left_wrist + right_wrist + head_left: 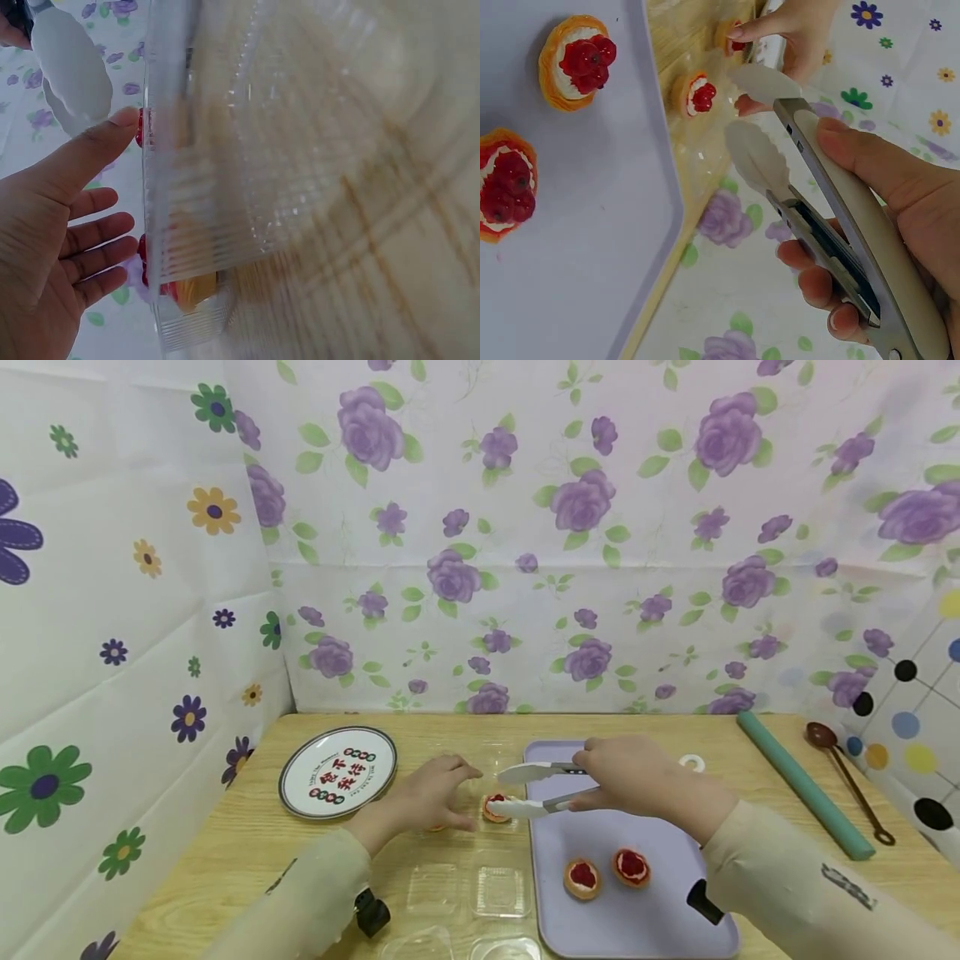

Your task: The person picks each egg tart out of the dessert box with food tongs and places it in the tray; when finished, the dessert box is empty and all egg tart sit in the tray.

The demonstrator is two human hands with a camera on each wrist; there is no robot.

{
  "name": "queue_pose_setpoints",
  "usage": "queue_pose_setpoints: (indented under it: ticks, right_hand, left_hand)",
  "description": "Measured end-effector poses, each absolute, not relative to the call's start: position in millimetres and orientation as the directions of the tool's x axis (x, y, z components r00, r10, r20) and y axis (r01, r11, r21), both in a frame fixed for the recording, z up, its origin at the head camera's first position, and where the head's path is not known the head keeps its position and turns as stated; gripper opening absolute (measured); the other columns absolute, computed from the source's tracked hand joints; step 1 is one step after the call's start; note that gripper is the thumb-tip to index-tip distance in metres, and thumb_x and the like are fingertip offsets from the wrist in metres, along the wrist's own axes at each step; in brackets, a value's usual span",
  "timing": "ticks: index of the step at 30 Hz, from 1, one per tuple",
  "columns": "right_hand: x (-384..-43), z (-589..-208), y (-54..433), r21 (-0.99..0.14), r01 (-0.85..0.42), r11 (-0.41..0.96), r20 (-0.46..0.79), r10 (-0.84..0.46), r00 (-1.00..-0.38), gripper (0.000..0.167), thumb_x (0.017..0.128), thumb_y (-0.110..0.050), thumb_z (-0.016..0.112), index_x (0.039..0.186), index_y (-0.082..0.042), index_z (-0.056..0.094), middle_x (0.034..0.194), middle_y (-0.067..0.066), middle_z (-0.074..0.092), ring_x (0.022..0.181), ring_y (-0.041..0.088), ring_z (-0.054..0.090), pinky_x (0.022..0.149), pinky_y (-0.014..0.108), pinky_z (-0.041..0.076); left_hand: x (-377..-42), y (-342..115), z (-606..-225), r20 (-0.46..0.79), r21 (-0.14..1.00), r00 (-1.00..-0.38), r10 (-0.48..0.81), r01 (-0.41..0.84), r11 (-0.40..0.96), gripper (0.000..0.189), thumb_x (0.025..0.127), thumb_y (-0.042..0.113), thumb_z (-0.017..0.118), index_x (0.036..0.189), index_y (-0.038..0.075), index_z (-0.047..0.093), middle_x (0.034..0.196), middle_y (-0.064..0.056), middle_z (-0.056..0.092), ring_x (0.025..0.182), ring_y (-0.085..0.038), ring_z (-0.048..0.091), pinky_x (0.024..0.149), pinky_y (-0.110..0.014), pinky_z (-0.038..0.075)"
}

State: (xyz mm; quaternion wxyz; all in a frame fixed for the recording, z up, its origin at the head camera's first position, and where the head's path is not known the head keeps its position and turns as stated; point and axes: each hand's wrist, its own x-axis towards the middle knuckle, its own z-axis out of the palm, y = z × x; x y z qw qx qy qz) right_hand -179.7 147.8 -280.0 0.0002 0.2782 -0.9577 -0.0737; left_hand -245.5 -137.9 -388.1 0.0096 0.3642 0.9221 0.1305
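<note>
My right hand [633, 777] grips white-tipped tongs [855, 217], whose spread tips hang near a fruit tart [495, 810] with red berries and cream. Nothing shows between the tips. That tart sits in a clear plastic container [501, 893] left of the tray. My left hand [431, 793] reaches over the container with thumb and fingers apart, holding nothing. Partly hidden beneath it is another tart [731, 36]. Whether the left fingertips touch the container, I cannot tell. Two more tarts, one left [582, 878] and one right [632, 867], lie on the lavender tray [660, 914].
A white plate [300, 777] with red characters lies at the back left of the wooden table [225, 860]. Right of the tray are a green rod [806, 785] and a brown long-handled spoon [855, 777]. Flowered cloth [480, 593] hangs behind the table.
</note>
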Motion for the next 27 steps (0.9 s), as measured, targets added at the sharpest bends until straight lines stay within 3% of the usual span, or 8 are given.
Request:
queue_pose_setpoints:
  ticks: [13,27]
  right_hand:
    - [-188.3,-289.2,136.1,0.127,-0.499,0.857,-0.108,-0.488,-0.866,0.04,0.077,-0.05,0.075,0.088,-0.012,0.067,0.076,-0.003,0.056,0.061,0.011,0.049,0.05,0.028,0.046]
    - [-194.9,-283.7,120.4,0.101,-0.522,0.847,-0.147,-0.506,-0.85,0.039,0.077,-0.047,0.075,0.081,-0.01,0.066,0.07,-0.002,0.056,0.061,0.012,0.048,0.053,0.026,0.043]
  left_hand:
    - [-250.9,-129.2,-395.9,0.055,0.209,-0.746,0.664,0.659,0.723,0.076,0.073,0.052,0.078,0.131,0.009,0.056,0.128,-0.007,0.058,0.121,-0.026,0.052,0.11,-0.044,0.038]
    - [-253.4,-128.3,-395.3,0.052,0.231,-0.752,0.657,0.649,0.725,0.068,0.073,0.051,0.078,0.124,0.009,0.06,0.123,-0.005,0.059,0.119,-0.024,0.051,0.106,-0.046,0.04]
